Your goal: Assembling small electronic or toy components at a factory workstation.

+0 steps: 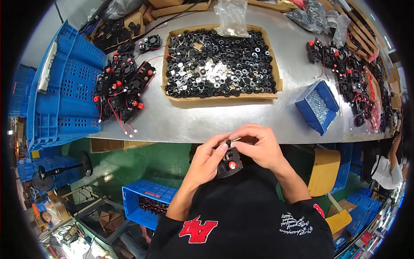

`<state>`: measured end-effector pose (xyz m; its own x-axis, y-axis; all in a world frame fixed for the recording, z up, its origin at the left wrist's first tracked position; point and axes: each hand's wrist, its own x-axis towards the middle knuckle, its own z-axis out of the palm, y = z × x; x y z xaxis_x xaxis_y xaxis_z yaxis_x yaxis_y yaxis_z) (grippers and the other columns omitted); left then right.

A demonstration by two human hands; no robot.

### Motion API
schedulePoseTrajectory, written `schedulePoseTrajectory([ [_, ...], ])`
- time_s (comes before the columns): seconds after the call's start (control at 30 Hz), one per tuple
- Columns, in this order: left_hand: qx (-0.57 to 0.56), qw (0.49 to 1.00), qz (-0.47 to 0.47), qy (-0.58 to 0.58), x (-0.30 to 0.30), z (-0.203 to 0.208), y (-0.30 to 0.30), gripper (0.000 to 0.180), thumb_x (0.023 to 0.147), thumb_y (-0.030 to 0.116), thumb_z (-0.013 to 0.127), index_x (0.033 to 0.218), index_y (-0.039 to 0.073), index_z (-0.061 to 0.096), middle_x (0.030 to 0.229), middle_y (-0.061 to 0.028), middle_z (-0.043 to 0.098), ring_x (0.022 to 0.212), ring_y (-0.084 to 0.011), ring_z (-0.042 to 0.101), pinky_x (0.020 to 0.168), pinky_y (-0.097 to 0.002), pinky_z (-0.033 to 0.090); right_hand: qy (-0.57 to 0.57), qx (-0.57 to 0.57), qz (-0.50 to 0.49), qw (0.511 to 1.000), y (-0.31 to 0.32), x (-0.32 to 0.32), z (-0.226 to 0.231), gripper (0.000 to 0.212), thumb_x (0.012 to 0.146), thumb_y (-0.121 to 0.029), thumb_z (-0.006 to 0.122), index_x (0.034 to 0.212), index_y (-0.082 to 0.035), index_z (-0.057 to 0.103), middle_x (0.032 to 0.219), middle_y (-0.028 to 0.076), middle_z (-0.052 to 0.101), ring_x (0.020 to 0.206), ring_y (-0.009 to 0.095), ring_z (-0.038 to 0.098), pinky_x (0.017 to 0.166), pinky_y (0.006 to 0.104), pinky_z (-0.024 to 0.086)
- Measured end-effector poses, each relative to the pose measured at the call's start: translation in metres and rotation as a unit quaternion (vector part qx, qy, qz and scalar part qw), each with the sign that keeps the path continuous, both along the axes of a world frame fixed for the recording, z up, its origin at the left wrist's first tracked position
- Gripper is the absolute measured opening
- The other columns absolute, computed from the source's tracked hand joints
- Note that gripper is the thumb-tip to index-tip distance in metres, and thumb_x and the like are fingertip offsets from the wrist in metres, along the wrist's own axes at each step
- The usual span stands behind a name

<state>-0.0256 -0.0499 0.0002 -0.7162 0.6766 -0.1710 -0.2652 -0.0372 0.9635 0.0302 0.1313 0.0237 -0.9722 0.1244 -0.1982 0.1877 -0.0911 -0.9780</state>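
Close to my body, just off the table's front edge, my left hand (206, 160) is closed around a small black plastic assembly (225, 171) with a red knob on it. My right hand (260, 148) reaches in from the other side. Its thumb and forefinger pinch a thin, light-coloured metal-looking piece (236, 140) at the top of the assembly. The fingertips of both hands almost meet there. Fingers hide part of the assembly, and the thin piece is too small to name exactly.
A shallow cardboard tray (224, 97) holds many black rings and metal washers. Right of it stands a blue bin (304, 106) of small metal parts. Black fan assemblies (123, 80) with red knobs lie beside a blue crate (64, 103); more assemblies (345, 77) lie at the right.
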Motion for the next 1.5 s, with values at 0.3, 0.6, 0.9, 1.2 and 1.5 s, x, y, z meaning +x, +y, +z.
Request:
schedulePoseTrajectory([
  [0.3,0.012,0.986,0.049,-0.156,0.003,-0.023,-0.017,0.030,0.098,0.014,0.054,0.122,-0.004,0.057,0.099,-0.0070,0.065,0.082,-0.0104,0.063,0.072,-0.0251,0.053,0.050,0.171,0.157,0.971,0.013,-0.033,0.010,0.021,0.086,-0.020,0.066,0.097,-0.003,0.071,0.080,0.011,0.068,0.073,0.016,0.065,0.067,0.0303,0.051],
  [0.6,0.054,0.986,0.010,-0.159,0.012,-0.010,-0.019,0.026,0.095,0.010,0.058,0.117,-0.003,0.058,0.099,-0.0051,0.065,0.091,-0.0092,0.060,0.083,-0.0247,0.048,0.186,0.558,-0.093,0.804,0.074,-0.189,0.000,0.021,0.088,-0.012,0.058,0.104,-0.004,0.067,0.104,0.017,0.065,0.096,0.036,0.061,0.084,0.0426,0.049],
  [0.9,0.035,0.986,0.018,-0.164,0.015,-0.019,-0.034,0.025,0.095,0.008,0.058,0.117,-0.003,0.059,0.100,-0.0042,0.065,0.092,-0.0084,0.060,0.084,-0.0240,0.048,0.179,0.605,-0.030,0.775,0.090,-0.211,-0.024,0.017,0.083,-0.013,0.061,0.095,-0.006,0.072,0.092,0.018,0.067,0.089,0.037,0.063,0.082,0.0442,0.051],
  [1.2,0.036,0.988,0.039,-0.148,0.010,-0.019,-0.038,0.025,0.095,0.009,0.057,0.118,-0.002,0.059,0.102,-0.0034,0.065,0.093,-0.0079,0.059,0.085,-0.0238,0.048,0.140,0.589,-0.080,0.792,0.099,-0.206,-0.025,0.014,0.083,-0.015,0.063,0.091,-0.006,0.070,0.090,0.016,0.066,0.088,0.037,0.063,0.080,0.0439,0.051],
  [1.5,0.027,0.988,0.045,-0.142,0.012,-0.020,-0.039,0.025,0.095,0.009,0.057,0.117,-0.002,0.060,0.101,-0.0030,0.065,0.092,-0.0067,0.059,0.084,-0.0233,0.048,0.207,0.538,-0.033,0.817,0.068,-0.214,-0.011,0.020,0.087,-0.013,0.060,0.104,-0.005,0.068,0.104,0.015,0.062,0.095,0.034,0.061,0.086,0.0418,0.049],
])
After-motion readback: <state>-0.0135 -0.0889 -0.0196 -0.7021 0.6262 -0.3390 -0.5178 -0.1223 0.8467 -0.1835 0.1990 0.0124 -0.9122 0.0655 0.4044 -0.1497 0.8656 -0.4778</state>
